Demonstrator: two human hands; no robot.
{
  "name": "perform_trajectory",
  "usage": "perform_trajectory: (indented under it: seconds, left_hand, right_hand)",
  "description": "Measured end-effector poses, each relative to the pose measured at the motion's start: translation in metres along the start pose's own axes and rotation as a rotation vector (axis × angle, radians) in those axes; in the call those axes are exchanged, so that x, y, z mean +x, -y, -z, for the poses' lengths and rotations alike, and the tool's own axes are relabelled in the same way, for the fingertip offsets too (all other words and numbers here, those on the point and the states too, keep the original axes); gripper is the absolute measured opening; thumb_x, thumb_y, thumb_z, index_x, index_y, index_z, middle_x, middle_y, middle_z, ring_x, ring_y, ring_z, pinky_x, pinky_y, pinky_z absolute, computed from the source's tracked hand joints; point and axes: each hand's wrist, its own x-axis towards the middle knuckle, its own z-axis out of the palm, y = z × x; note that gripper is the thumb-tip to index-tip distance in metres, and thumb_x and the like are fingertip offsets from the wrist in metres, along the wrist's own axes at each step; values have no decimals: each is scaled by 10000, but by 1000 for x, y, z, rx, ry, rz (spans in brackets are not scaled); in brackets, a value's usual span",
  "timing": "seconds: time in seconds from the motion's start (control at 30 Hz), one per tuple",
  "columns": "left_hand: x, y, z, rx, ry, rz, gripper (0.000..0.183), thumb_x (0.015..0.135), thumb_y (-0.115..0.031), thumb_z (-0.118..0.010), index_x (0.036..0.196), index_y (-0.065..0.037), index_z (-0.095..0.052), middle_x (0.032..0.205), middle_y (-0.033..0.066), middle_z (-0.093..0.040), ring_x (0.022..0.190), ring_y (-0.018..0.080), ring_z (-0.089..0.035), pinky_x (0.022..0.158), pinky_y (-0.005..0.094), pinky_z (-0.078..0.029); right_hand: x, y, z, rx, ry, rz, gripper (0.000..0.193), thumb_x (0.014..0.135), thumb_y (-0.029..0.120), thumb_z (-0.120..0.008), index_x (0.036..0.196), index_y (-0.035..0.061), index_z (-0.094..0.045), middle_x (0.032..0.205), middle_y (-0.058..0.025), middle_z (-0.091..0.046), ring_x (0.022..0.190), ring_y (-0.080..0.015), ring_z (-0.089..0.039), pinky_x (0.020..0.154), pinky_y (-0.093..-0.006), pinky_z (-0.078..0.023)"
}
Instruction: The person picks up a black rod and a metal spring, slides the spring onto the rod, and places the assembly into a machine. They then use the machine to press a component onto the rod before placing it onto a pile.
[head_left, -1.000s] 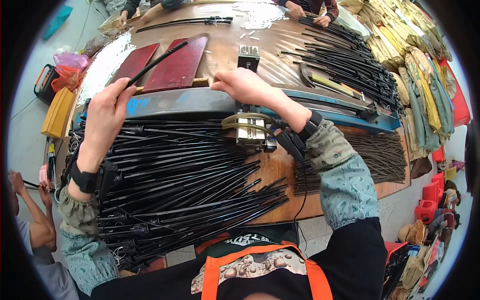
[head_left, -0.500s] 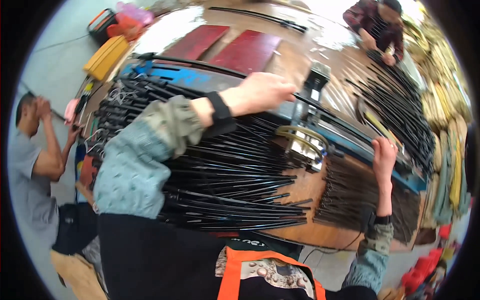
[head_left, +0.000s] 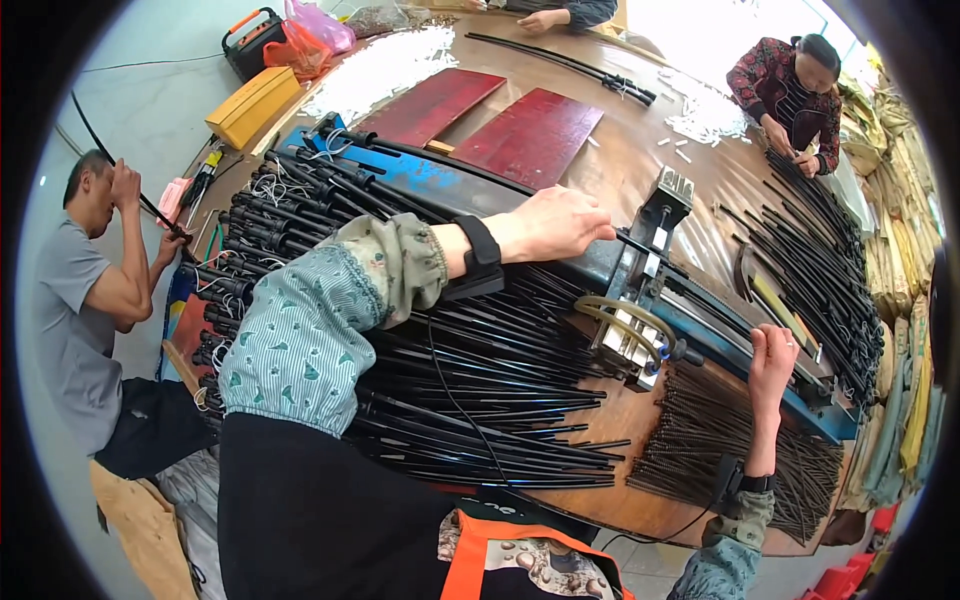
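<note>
Brown worktable [head_left: 640, 125] is supporting black rods; above its blue rail [head_left: 400, 172], the left hand [head_left: 562, 225] is curling closed around one black rod [head_left: 700, 288], spanning rightward, while the right hand [head_left: 773, 362] is pinching its other end.

Across the table [head_left: 645, 400] from left to right, a beam [head_left: 418, 172]; set across it, a clamp [head_left: 628, 345]. Just left of the clamp, above the beam, the left hand [head_left: 560, 225]; right of it, near the beam, the right hand [head_left: 773, 365]. Between both hands, a held rod [head_left: 635, 243]. Before the beam, heaped rods [head_left: 520, 345] to the clamp's left, thin rods [head_left: 740, 450] to its right. Behind the beam, 2 boards [head_left: 530, 135] side by side. Beyond these, 1 pile of small pieces [head_left: 380, 75] to the left, a rod bundle [head_left: 560, 60] to the right. Behind the clamp, far to the right, spread rods [head_left: 800, 250]. At the table's left edge, a box [head_left: 250, 108].
</note>
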Motion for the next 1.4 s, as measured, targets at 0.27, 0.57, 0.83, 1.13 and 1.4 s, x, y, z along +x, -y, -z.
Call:
perform_trajectory:
  seconds: [0.27, 0.57, 0.83, 1.13, 1.4]
  left_hand:
    - [5, 3, -7, 79, 33, -3, 203, 942, -232, -607, 826, -65, -603, 769, 137, -626, 757, 354, -654, 646, 447, -519]
    - [12, -11, -1, 144, 114, 96, 184, 973, -244, -561, 890, -81, -574, 799, 170, -628, 790, 407, -631, 637, 492, -492]
    - [6, -3, -4, 189, 43, 10, 165, 972, -219, -563, 890, -76, -559, 781, 160, -623, 771, 386, -637, 615, 475, -488]
    - [21, 33, 5, 362, -172, -421, 82, 920, -183, -613, 908, -121, -560, 776, 47, -611, 704, 252, -637, 600, 392, -497]
    - [-36, 22, 51, 629, -15, -291, 135, 855, -197, -706, 944, -104, -664, 830, 83, -639, 777, 265, -635, 658, 405, -489]
  right_hand:
    - [-11, 32, 3, -67, -140, 71, 268, 900, 81, -662, 1166, 47, -668, 1107, -89, -695, 1126, -303, -606, 1007, -389, -390]
    - [-49, 87, 10, 99, -11, 47, 316, 853, 93, -703, 1164, 60, -660, 1039, -94, -698, 1013, -257, -627, 893, -432, -409]
    - [-45, 94, -28, 528, 36, -102, 195, 887, 53, -661, 1080, 35, -640, 850, -139, -637, 857, -352, -615, 722, -429, -482]
    - [-70, 70, -31, 96, 296, -120, 455, 827, 436, -743, 990, 27, -627, 941, -151, -652, 954, -369, -629, 787, -462, -501]
    - [-71, 61, -35, 255, 322, -95, 237, 815, 214, -792, 888, 35, -654, 875, -108, -626, 844, -287, -609, 751, -378, -497]
